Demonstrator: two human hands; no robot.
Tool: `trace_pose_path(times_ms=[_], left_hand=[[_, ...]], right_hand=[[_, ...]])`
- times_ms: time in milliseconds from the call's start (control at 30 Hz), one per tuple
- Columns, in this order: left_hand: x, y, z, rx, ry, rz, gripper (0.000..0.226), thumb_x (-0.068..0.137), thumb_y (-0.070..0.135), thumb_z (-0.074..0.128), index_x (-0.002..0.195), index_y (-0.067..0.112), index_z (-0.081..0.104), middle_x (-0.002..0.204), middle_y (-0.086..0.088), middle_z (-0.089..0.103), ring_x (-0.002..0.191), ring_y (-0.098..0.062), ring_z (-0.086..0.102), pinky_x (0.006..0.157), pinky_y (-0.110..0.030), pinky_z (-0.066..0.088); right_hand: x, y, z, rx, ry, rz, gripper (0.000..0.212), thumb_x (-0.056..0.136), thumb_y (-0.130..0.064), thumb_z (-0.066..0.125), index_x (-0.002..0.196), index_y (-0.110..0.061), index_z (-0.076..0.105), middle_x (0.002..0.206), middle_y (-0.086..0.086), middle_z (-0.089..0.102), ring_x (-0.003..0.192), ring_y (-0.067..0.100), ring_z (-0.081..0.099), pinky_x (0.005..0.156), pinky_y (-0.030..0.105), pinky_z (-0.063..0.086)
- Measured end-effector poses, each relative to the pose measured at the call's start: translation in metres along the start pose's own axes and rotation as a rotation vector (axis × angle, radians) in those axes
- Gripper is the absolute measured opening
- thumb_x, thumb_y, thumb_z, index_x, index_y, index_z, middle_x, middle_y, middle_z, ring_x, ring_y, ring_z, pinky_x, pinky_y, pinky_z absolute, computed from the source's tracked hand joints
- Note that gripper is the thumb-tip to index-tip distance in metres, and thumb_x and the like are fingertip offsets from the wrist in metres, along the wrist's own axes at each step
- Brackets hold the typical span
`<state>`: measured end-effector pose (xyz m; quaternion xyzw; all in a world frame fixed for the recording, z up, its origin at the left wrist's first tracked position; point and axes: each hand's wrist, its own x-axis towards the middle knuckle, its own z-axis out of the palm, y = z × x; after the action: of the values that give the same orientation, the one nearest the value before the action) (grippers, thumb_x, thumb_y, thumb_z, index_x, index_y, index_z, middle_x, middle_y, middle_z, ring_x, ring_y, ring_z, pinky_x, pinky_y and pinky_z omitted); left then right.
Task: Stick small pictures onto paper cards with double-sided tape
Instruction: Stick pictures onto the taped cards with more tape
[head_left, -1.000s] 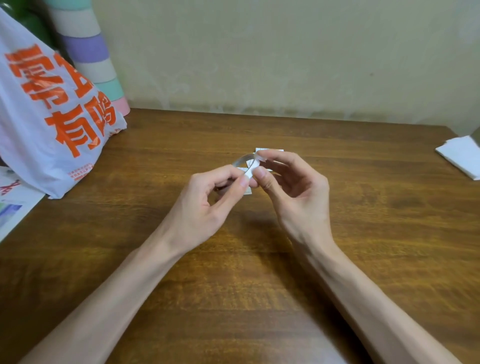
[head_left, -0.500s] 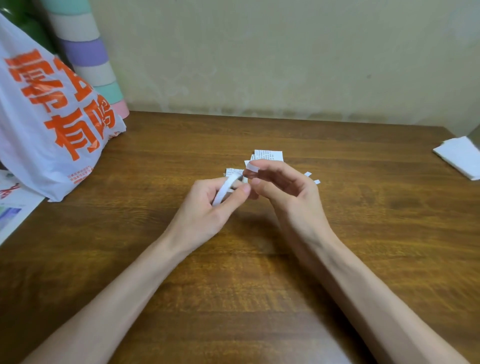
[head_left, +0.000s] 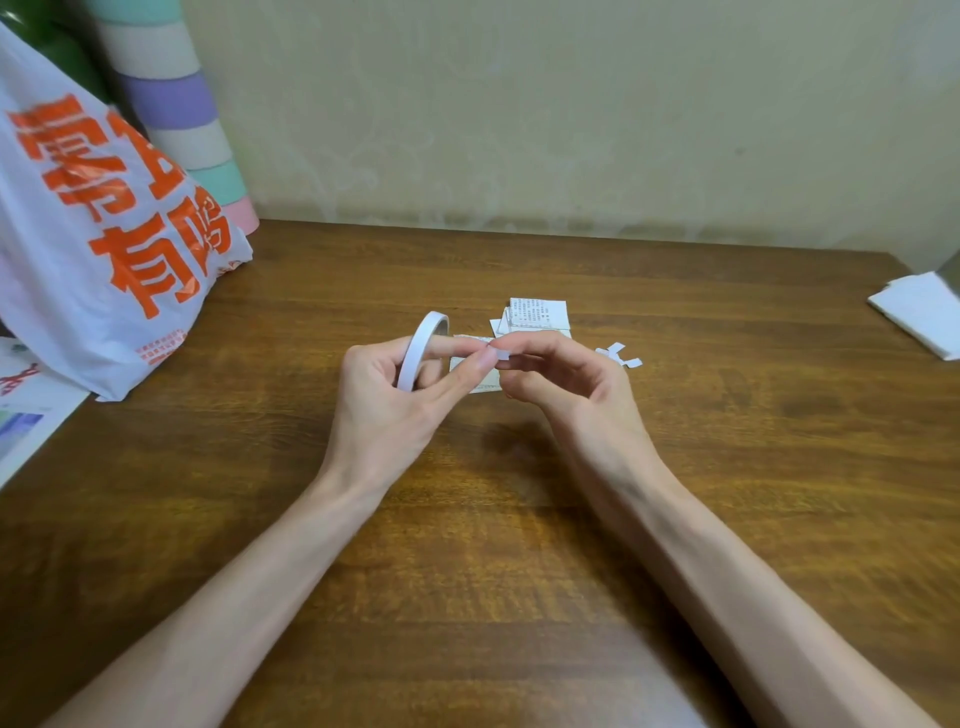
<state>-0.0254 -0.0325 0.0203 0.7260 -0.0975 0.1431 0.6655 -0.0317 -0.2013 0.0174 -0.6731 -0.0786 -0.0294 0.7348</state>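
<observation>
A thin white roll of double-sided tape (head_left: 422, 349) hangs on the index finger of my left hand (head_left: 400, 400), above the wooden table (head_left: 519, 545). Thumb and finger of that hand meet my right hand (head_left: 556, 379) at a small white piece of tape (head_left: 503, 355), which both hands pinch. Behind my fingers lies a small stack of printed paper pictures (head_left: 535, 315). A paper card (head_left: 480, 382) lies on the table under my hands, mostly hidden. Two small white tape scraps (head_left: 618, 356) lie just right of my right hand.
A white plastic bag with orange characters (head_left: 104, 223) stands at the left, with a striped pastel cylinder (head_left: 182, 119) behind it. Printed sheets (head_left: 26, 415) lie at the left edge. Folded white paper (head_left: 924, 319) sits at the far right. A wall closes the table's back.
My left hand has turned so the tape roll stands up on its index finger. The hands have drawn slightly apart and lowered, uncovering the picture stack and tape scraps.
</observation>
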Motion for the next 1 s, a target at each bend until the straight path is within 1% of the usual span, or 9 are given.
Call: trace_pose_path(times_ms=[67,167,333,500,600,700,767,867,1000], left_hand=[[0.001,-0.002,0.000,0.015,0.024,0.011,0.008,0.086,0.026,0.084,0.091,0.020,0.085,0.055,-0.006,0.025,0.054,-0.020,0.022,0.069,-0.034,0.043],[0.001,-0.006,-0.001,0.059,0.072,0.030,0.009,0.086,0.027,0.085,0.090,0.019,0.085,0.052,0.008,0.027,0.052,-0.010,0.022,0.060,-0.027,0.036],[0.000,-0.007,-0.001,0.222,0.140,0.091,0.008,0.087,0.024,0.085,0.084,0.017,0.082,0.044,0.015,0.031,0.044,-0.008,0.027,0.055,-0.009,0.032],[0.000,-0.008,-0.002,0.270,0.155,0.102,0.008,0.087,0.021,0.085,0.082,0.019,0.080,0.045,0.014,0.034,0.044,-0.007,0.030,0.061,-0.014,0.042],[0.000,-0.006,-0.002,0.221,0.138,0.081,0.007,0.087,0.021,0.085,0.083,0.018,0.080,0.048,0.012,0.030,0.048,-0.007,0.026,0.061,-0.023,0.042],[0.001,-0.006,-0.001,0.139,0.100,0.042,0.007,0.089,0.025,0.083,0.087,0.019,0.082,0.054,0.003,0.027,0.052,-0.010,0.025,0.066,-0.031,0.043],[0.000,-0.006,0.000,0.109,0.071,0.033,0.006,0.090,0.027,0.082,0.088,0.021,0.083,0.057,-0.002,0.027,0.054,-0.012,0.026,0.067,-0.033,0.043],[0.000,-0.007,0.001,0.132,0.059,0.035,0.006,0.090,0.024,0.082,0.085,0.021,0.081,0.054,0.003,0.029,0.052,-0.011,0.027,0.062,-0.028,0.041],[0.001,-0.009,-0.001,0.156,0.044,0.024,0.010,0.093,0.023,0.079,0.085,0.018,0.078,0.054,0.002,0.029,0.052,-0.012,0.028,0.061,-0.036,0.046]], right_hand=[[0.000,0.000,0.000,-0.014,-0.008,-0.003,0.023,0.092,0.006,0.067,0.106,-0.009,0.077,0.106,0.001,0.078,0.104,0.012,0.068,0.093,0.020,0.051],[0.000,0.000,0.000,-0.078,-0.016,-0.026,0.027,0.092,0.007,0.066,0.108,-0.011,0.078,0.104,-0.004,0.078,0.102,0.009,0.067,0.091,0.019,0.051],[0.000,0.004,0.003,-0.180,-0.019,-0.037,0.039,0.092,0.009,0.064,0.114,-0.020,0.079,0.122,-0.002,0.072,0.108,0.012,0.069,0.096,0.035,0.055],[0.000,0.005,0.005,-0.222,-0.030,-0.005,0.048,0.094,0.003,0.068,0.133,-0.024,0.071,0.143,-0.007,0.051,0.111,0.009,0.068,0.096,0.033,0.056],[0.004,0.008,0.003,-0.188,0.026,0.027,0.059,0.094,-0.001,0.072,0.147,-0.022,0.057,0.142,-0.002,0.055,0.105,0.011,0.069,0.090,0.030,0.056],[0.006,0.006,-0.004,-0.268,0.118,-0.065,0.029,0.093,-0.013,0.078,0.121,-0.019,0.075,0.118,0.002,0.072,0.091,0.016,0.071,0.080,0.029,0.055],[0.006,0.005,-0.006,-0.267,0.147,-0.125,0.008,0.092,-0.014,0.080,0.100,-0.016,0.077,0.100,-0.001,0.075,0.078,0.010,0.065,0.072,0.029,0.052],[0.004,0.004,-0.005,-0.279,0.144,-0.182,0.006,0.093,-0.012,0.079,0.089,-0.013,0.075,0.080,-0.002,0.068,0.069,0.006,0.056,0.063,0.021,0.044],[0.001,0.000,-0.001,-0.293,0.122,-0.239,0.009,0.092,-0.011,0.079,0.086,-0.015,0.074,0.079,0.013,0.067,0.063,0.006,0.052,0.060,0.020,0.042]])
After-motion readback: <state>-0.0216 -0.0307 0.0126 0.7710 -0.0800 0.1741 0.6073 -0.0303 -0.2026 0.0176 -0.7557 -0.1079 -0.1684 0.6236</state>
